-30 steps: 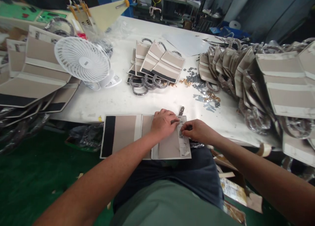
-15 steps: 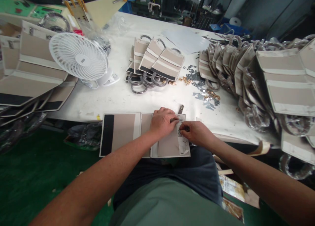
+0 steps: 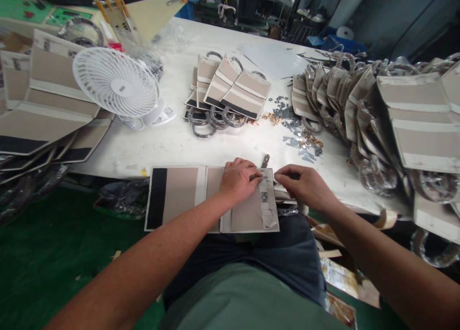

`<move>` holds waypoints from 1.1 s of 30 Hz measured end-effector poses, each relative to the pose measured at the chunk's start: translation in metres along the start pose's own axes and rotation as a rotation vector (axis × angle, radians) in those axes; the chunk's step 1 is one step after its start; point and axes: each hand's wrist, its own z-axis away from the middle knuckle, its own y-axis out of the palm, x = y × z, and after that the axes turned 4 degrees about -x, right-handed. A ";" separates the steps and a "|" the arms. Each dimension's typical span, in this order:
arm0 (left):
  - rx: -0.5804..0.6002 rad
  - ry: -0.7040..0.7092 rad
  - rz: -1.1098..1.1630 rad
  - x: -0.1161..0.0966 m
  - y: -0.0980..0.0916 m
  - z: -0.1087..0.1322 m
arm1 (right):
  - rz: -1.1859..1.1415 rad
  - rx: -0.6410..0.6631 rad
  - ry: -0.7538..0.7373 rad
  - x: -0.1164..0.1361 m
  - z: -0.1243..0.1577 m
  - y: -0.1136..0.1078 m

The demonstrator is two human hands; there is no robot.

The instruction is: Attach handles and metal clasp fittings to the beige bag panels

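A beige folded bag panel [image 3: 183,191] with a black band and white strips lies across the table's front edge and my lap. My left hand [image 3: 239,179] rests on its right part, fingers closed, with a small dark slender piece [image 3: 256,176] at the fingertips. Just off the panel's right edge, my right hand [image 3: 302,183] is pinched; whatever it holds is too small to make out. On the panel's right white strip sits a small square metal plate [image 3: 265,197]. Past the panel's top edge a dark metal strip with holes [image 3: 266,160] sticks out.
Loose grey and gold metal bits [image 3: 296,128] are scattered on the white table [image 3: 161,145]. Similar panels with wrapped handles lie in the middle [image 3: 223,88], in a right-hand stack [image 3: 420,119] and a left-hand pile [image 3: 53,116]. A white fan [image 3: 117,83] stands at left.
My right hand has moved right and slightly up, off the panel, uncovering the square metal plate on the white strip. My left hand stays in place on the panel.
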 end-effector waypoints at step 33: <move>0.454 -0.242 -0.053 0.004 -0.032 -0.050 | -0.508 -0.283 -0.401 0.003 -0.024 0.046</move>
